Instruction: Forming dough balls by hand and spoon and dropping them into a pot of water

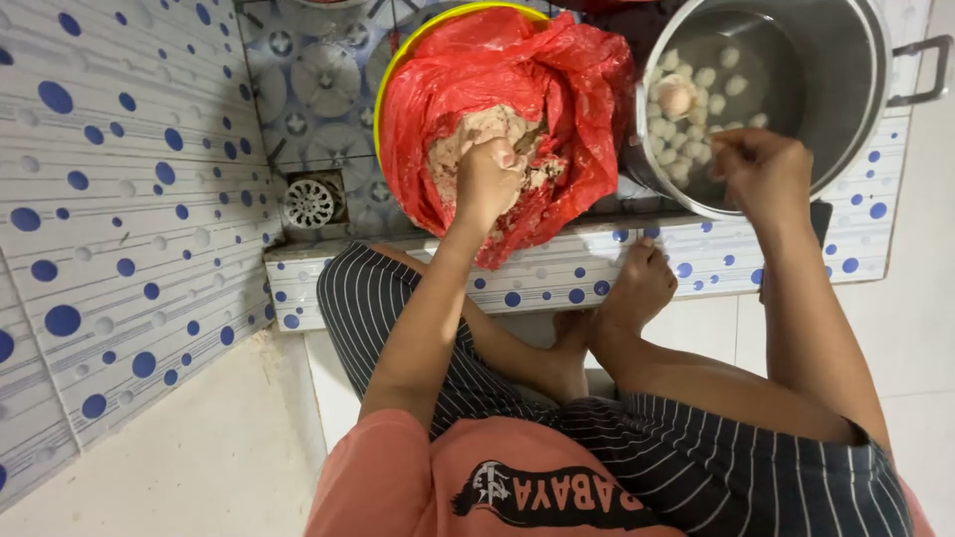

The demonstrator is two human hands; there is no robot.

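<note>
left hand (484, 179) fingers closed, squeezing paste (487, 134) in red bag (517, 70), frame top centre | right hand (761, 169) fingers pinched, contents unclear, over pot (846, 99) rim, just right of paste | balls (696, 89) float in pot

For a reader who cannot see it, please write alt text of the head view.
The left hand presses into pale paste in a red bag lining a yellow basin. The right hand hovers at the rim of a steel pot of small white balls.
</note>
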